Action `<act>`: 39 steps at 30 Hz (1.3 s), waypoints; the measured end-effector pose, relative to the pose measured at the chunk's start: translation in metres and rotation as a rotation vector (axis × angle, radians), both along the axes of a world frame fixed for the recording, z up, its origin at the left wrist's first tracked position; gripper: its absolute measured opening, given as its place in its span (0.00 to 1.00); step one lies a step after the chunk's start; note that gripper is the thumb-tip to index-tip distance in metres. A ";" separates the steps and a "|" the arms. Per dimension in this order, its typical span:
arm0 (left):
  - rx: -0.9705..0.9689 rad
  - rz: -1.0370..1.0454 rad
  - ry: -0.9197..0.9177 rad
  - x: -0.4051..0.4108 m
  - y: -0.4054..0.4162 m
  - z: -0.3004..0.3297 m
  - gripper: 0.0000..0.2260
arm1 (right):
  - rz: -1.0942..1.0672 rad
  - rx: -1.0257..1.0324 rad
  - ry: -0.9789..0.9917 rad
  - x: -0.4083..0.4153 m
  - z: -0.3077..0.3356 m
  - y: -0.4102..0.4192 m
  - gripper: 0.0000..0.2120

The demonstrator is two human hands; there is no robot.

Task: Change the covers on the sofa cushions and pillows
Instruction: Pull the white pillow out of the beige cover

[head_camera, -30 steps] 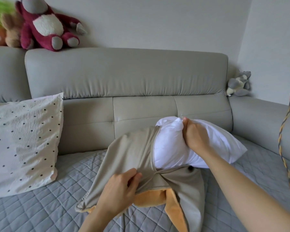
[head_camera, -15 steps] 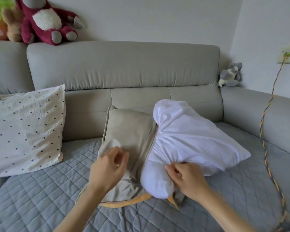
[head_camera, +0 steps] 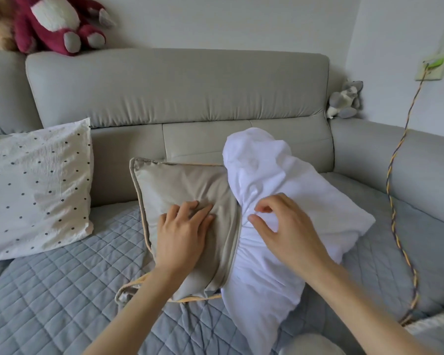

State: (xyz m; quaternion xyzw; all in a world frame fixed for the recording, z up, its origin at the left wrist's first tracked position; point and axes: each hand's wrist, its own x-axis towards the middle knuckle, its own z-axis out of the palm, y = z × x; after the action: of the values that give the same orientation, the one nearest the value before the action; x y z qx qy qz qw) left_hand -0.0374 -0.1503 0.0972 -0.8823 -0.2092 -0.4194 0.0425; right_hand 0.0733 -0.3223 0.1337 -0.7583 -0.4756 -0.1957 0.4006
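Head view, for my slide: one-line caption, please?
Left hand presses beige cover; right hand on half-inserted white cushion.

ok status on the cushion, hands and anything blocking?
Left hand flat on beige cover. Right hand loosely curled on white insert, grip unclear. Insert mostly outside the cover. Nothing blocking.

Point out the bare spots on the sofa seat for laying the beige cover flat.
Bare quilted seat lies before the dotted pillow, left of the beige cover. The right corner by the cable is tighter. The middle is crowded by the white insert.
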 end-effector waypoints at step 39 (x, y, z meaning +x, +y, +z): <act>-0.647 -0.121 -0.338 -0.067 0.020 -0.007 0.14 | 0.040 -0.104 -0.355 -0.054 -0.018 0.079 0.17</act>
State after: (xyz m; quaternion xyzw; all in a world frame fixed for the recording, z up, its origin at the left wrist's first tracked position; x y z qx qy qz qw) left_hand -0.1040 -0.1303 0.0901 -0.7792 -0.2826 -0.4731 -0.2986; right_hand 0.0190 -0.2437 0.1155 -0.7221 -0.5632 -0.2934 0.2745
